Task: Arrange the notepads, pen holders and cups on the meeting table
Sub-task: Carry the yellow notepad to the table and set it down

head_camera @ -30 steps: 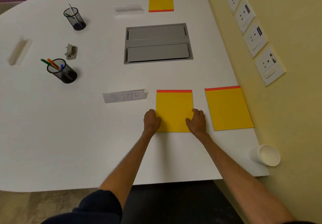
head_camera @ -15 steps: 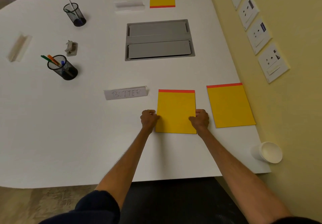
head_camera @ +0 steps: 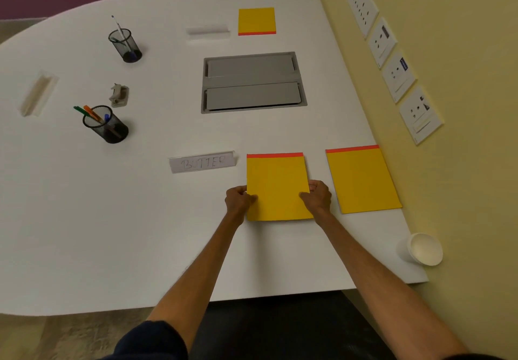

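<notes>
Currently, the left hand (head_camera: 238,200) and right hand (head_camera: 318,198) each grip the centre pad (head_camera: 277,186) at its side edges, just below mid-length: fingers are curled at the pad's edge and each thumb lies on its yellow cover. The centre pad lies near the front edge of the table (head_camera: 140,233). Its long axis runs away from the person, with the red binding strip at the far end. Whether it rests flat on the table or is slightly raised cannot be determined. The right pad (head_camera: 363,180) lies just beside it, apart from it, close to the wall-side table edge. Its long axis also runs away from the person, turned slightly anticlockwise, red strip at the far end. The far pad (head_camera: 256,20) lies well apart across the table, beyond the grey cable box (head_camera: 253,82), with its red strip toward the person. A name card (head_camera: 202,162) marked "BUTTER" stands just left of the centre pad's far end. The near holder (head_camera: 108,127), containing coloured pens, and the far holder (head_camera: 126,44), containing one upright pen, stand on the left half of the table. The cup (head_camera: 424,249) sits at the near right corner, mouth toward the camera.
</notes>
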`<control>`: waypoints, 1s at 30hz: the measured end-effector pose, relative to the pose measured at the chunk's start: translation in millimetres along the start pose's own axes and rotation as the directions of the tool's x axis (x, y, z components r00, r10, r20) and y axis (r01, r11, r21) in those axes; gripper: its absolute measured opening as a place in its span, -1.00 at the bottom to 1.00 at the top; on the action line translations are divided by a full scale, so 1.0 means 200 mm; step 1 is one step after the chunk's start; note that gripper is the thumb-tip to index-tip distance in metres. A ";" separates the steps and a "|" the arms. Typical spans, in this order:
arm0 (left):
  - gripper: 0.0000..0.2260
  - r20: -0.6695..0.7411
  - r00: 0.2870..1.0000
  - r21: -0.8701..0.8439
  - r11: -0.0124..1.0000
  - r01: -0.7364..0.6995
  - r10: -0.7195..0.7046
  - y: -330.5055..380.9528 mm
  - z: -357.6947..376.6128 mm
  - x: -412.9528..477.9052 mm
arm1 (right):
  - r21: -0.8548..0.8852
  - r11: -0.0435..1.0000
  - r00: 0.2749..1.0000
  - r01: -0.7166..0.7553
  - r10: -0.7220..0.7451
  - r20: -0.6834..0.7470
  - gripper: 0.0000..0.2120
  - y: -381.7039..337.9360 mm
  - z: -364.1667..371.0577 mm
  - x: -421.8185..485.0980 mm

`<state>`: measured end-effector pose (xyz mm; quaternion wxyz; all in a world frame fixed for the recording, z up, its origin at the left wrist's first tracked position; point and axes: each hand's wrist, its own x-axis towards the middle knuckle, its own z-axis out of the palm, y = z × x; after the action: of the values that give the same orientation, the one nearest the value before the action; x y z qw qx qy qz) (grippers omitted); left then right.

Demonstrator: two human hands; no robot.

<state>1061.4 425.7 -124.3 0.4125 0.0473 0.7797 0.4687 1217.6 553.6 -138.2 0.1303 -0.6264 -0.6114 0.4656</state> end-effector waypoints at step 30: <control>-0.62 0.066 0.965 0.044 0.966 -0.256 0.253 0.26 0.45 -0.26 | 0.044 0.998 0.997 0.047 -0.045 -0.057 -0.43 -0.02 -0.67 0.17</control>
<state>1140.1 492.3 -73.8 0.3708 0.1716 0.7665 0.4956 1309.4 638.9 -78.6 0.1723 -0.6219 -0.6110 0.4585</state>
